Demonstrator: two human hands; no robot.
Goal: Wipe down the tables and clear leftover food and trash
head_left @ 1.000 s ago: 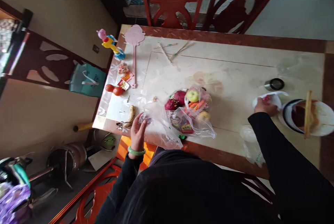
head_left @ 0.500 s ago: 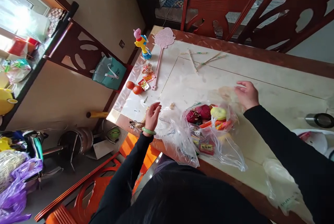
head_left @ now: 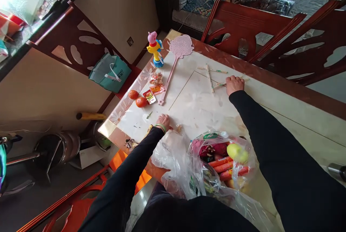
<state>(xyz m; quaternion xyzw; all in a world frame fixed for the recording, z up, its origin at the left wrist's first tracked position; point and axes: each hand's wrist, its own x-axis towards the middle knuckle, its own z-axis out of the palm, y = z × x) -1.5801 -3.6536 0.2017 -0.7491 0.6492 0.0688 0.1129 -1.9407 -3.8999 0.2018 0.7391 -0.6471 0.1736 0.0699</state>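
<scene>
My right hand (head_left: 235, 84) reaches across the table, its fingers curled down over one of several thin, printed sticks (head_left: 209, 78), which look like wrapped chopsticks or straws. One end of a stick shows past its knuckles. My left hand (head_left: 163, 120), with a green bangle at the wrist, is low at the table's near left part, fingers bent. It is beside a crumpled clear plastic bag (head_left: 173, 156); what lies under its fingers is hidden. Between my arms stands an open clear bag (head_left: 198, 169) holding dragon fruit, red-wrapped sausages (head_left: 223, 167) and a yellow-green fruit (head_left: 238, 152).
Along the left side are two tomatoes (head_left: 141, 102), small snack packets (head_left: 149, 96), a pink fly swatter (head_left: 173, 71) and a pig-figure toy (head_left: 155, 49). Wooden chairs (head_left: 251, 26) line the far edge. A teal paper bag (head_left: 110, 73) sits on a chair at left.
My right hand has gone forward from above the fruit bag onto the sticks. My left hand has lowered and its fingers have bent. The view has shifted.
</scene>
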